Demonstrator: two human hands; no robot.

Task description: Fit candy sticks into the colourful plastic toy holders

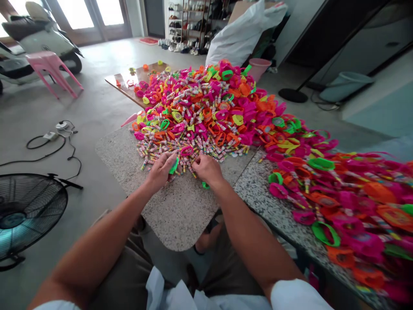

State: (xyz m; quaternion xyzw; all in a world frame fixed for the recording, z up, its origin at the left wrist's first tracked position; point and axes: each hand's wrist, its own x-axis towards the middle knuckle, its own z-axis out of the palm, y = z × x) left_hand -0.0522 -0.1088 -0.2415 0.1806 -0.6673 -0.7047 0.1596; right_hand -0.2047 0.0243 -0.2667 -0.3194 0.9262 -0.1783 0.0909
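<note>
My left hand (160, 172) is closed round a green plastic piece (174, 166) at the near edge of a heap. To its right, my right hand (206, 168) has its fingers pinched at the small patterned sticks (190, 165); what they hold is too small to tell. A pink plastic ring (186, 150) lies between and just beyond my hands. Another green piece (205, 185) shows beneath my right hand. Beyond them rises the large heap of pink, orange, yellow and green watch-like pieces (222, 103) mixed with sticks, on the speckled stone table (180, 215).
More coloured pieces (355, 206) cover the counter on the right. A black fan (29, 215) stands at the left, near cables (69, 146) on the floor. Farther back are a pink stool (48, 62), a scooter, a white sack (237, 32) and shoe racks.
</note>
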